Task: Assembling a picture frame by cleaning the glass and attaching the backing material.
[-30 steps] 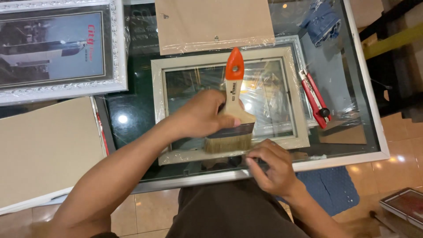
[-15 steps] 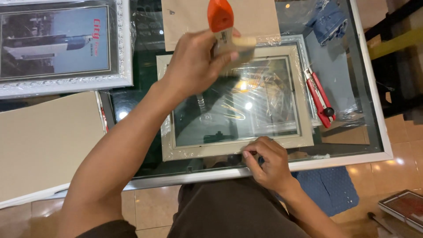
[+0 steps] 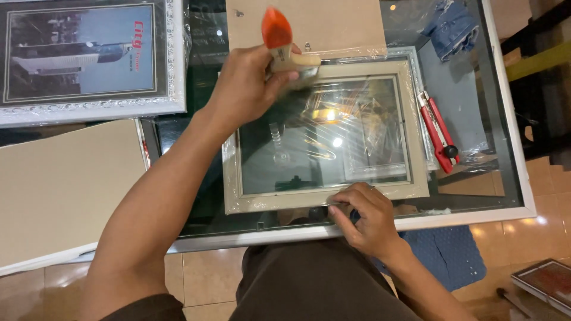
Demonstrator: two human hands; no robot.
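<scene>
A beige picture frame (image 3: pixel 416 128) wrapped in clear plastic lies flat on a glass table (image 3: pixel 511 148). My left hand (image 3: pixel 247 86) grips a wide paintbrush (image 3: pixel 279 44) with an orange handle, its bristles resting on the frame's top edge. My right hand (image 3: pixel 369 217) presses down on the frame's bottom edge near the table's front rim.
A red utility knife (image 3: pixel 437 128) lies right of the frame. A brown backing board (image 3: pixel 321 24) sits behind it. A white ornate framed picture (image 3: pixel 89 56) is at the far left, a large tan board (image 3: pixel 65 184) below it. Blue cloth (image 3: pixel 452 24) lies at the back right.
My left hand has swept the brush from the frame's bottom edge up across the glass to its top edge. My right hand has stayed on the bottom edge.
</scene>
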